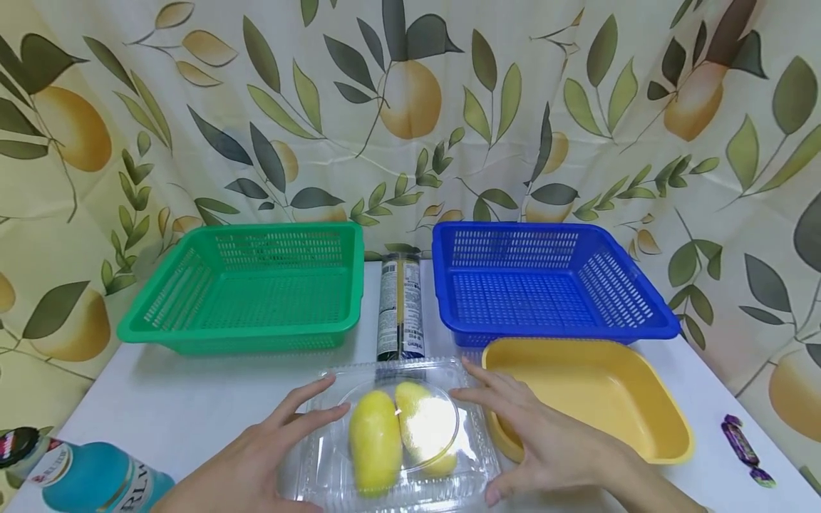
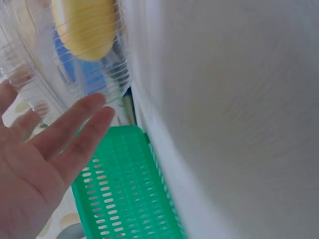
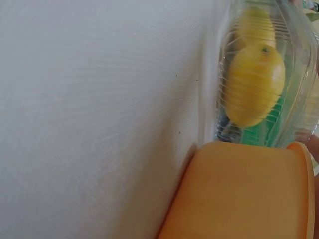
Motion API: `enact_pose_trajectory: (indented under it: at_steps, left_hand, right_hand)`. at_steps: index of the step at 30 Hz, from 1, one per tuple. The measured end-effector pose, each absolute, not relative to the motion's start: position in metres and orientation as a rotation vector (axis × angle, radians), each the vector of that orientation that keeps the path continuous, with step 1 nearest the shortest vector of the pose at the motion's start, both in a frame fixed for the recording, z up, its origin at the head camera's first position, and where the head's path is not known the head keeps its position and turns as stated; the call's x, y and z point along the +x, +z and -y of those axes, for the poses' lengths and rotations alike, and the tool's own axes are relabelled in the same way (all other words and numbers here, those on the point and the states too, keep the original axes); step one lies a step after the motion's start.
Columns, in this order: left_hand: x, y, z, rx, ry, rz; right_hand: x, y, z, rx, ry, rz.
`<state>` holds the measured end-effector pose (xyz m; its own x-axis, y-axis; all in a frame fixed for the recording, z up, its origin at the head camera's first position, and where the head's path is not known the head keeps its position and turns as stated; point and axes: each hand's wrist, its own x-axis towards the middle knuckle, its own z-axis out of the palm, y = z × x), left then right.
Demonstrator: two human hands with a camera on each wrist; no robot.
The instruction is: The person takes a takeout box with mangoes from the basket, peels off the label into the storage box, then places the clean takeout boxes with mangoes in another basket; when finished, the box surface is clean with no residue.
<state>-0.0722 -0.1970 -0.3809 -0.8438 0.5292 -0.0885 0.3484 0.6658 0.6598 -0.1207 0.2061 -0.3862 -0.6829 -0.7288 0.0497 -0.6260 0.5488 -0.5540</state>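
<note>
Nearest, at the left corner of the worktop point(image 1: 192, 392), is a bottle of blue liquid point(image 1: 99, 474) with a dark cap. Next to it along the near edge, the left hand point(image 1: 250, 456) and the right hand point(image 1: 545, 434) flank a clear plastic container point(image 1: 410, 370), their fingers spread and mostly straight, with some fingertips over the lid's edges; whether every finger touches it, I cannot tell. The container sits on the worktop, and two yellow fruits point(image 1: 375, 445) lie side by side inside, glare whitening the lid above the right-hand one. Over at the right edge is a purple wrapped sweet point(image 1: 744, 449). Just beside the container, a yellow basin point(image 1: 603, 406) stands partly behind the right hand and forearm. Beyond the container, a printed cylinder point(image 1: 400, 306) occupies the gap between a green basket point(image 1: 244, 336) on the left and a blue basket point(image 1: 558, 331) on the right, the latter directly behind the basin. Farthest back hangs a curtain point(image 1: 449, 164) patterned with leaves and orange fruit.
</note>
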Motion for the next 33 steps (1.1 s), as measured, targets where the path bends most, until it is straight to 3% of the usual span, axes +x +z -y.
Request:
enact_pose_trajectory:
  at_steps: [15,23,33]
  left_hand:
    - [-0.063,-0.372,0.201,0.833,1.016,-2.752]
    - [-0.062,-0.357,0.194,0.746,1.102,-2.773]
    - [-0.064,-0.355,0.191,0.934,1.199,-2.932]
  right_hand:
    - [-0.121,-0.377,-0.205,-1.288,-0.945,-2.565]
    - [-0.125,-0.361,-0.21,-1.41,-1.003,-2.615]
    - [-0.13,-0.335,-0.213,-1.475,-0.918,-2.718]
